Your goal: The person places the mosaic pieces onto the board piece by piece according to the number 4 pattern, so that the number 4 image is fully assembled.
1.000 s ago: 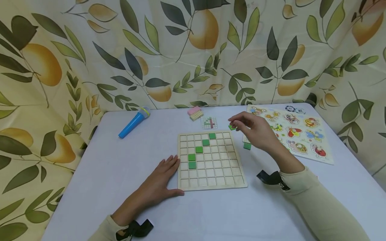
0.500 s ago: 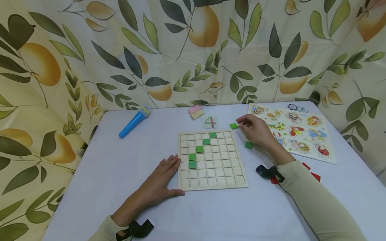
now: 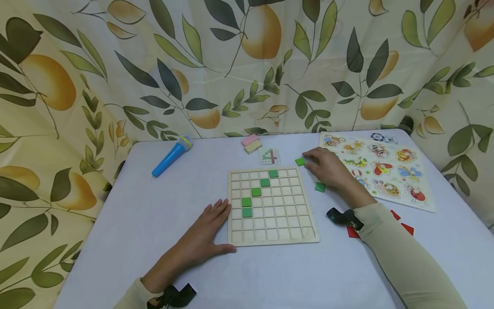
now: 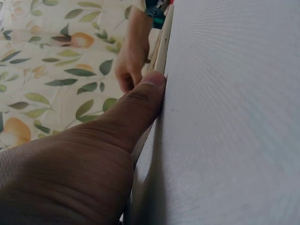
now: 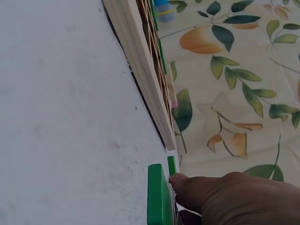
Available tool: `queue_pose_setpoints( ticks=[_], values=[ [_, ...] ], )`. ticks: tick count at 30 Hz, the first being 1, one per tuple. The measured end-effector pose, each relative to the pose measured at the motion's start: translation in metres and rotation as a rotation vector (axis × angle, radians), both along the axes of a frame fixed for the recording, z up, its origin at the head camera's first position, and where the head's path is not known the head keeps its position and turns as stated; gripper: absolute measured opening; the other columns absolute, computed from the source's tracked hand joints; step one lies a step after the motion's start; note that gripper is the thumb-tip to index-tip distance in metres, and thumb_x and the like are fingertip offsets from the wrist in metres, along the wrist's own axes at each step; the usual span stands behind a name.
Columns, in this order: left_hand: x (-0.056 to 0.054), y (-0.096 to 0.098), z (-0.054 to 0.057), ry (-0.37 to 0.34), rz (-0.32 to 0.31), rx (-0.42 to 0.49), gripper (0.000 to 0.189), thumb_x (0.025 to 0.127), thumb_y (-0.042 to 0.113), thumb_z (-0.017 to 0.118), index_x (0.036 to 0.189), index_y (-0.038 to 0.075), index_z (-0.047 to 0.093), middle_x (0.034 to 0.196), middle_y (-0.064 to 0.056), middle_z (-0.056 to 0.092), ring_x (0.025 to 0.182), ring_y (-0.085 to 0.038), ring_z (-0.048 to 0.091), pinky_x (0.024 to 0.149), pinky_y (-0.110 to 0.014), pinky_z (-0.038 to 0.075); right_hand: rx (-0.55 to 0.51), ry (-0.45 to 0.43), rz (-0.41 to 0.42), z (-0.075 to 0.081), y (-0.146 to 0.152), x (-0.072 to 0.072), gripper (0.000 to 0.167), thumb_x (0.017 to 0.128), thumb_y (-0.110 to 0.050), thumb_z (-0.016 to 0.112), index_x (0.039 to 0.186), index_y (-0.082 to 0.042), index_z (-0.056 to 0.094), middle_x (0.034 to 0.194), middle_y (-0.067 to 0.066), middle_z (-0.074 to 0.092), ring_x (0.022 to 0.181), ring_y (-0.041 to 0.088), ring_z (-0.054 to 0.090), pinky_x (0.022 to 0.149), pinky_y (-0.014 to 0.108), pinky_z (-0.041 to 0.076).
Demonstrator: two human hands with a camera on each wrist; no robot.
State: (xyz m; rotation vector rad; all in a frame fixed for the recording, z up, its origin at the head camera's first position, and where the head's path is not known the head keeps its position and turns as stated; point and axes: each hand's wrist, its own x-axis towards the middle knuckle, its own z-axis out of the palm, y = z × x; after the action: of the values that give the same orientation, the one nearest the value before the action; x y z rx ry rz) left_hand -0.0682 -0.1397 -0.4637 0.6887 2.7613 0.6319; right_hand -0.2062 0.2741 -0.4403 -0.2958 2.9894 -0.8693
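Head view: left hand (image 3: 206, 231) lies flat, fingers straight, touching the left edge of the board (image 3: 283, 210). 5 green tiles (image 3: 256, 192) sit in its cells. Right hand (image 3: 328, 169), past the right edge, has bent fingers beside 1 loose tile (image 3: 300, 162); cannot tell whether they grip anything. Stray tile (image 3: 320, 187) just beside that hand. Card (image 3: 269, 156) on tabletop (image 3: 127, 214) behind board.

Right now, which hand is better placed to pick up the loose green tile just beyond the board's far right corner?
Probably the right hand: its fingers are right beside that green tile. The left hand rests at the left edge of the board, farther from the tile.
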Motion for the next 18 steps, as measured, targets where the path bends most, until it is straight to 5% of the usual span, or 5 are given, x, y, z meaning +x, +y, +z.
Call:
queue_pose_setpoints(
  ticks=[9,18],
  values=[
    [0.0004,0.0003,0.0001,0.007,-0.001,0.001,0.117,0.08,0.057,0.089,0.17,0.016,0.027,0.18,-0.002,0.02,0.169,-0.025,0.016,0.139,-0.048,0.019,0.052,0.054,0.021,-0.0001,0.0009,-0.0018,0.029,0.105,-0.014,0.065,0.132,-0.003,0.071,0.147,0.024,0.061,0.146,0.049,0.049,0.126,0.071,0.031],
    [0.0008,0.001,0.0007,0.009,0.0,0.001,0.117,0.08,0.057,0.09,0.17,0.016,0.027,0.18,-0.002,0.02,0.169,-0.025,0.016,0.139,-0.048,0.019,0.076,0.034,0.013,0.0011,-0.0026,-0.0016,0.03,0.105,-0.014,0.064,0.134,-0.005,0.071,0.148,0.024,0.06,0.146,0.049,0.048,0.125,0.07,0.032]
  ],
)
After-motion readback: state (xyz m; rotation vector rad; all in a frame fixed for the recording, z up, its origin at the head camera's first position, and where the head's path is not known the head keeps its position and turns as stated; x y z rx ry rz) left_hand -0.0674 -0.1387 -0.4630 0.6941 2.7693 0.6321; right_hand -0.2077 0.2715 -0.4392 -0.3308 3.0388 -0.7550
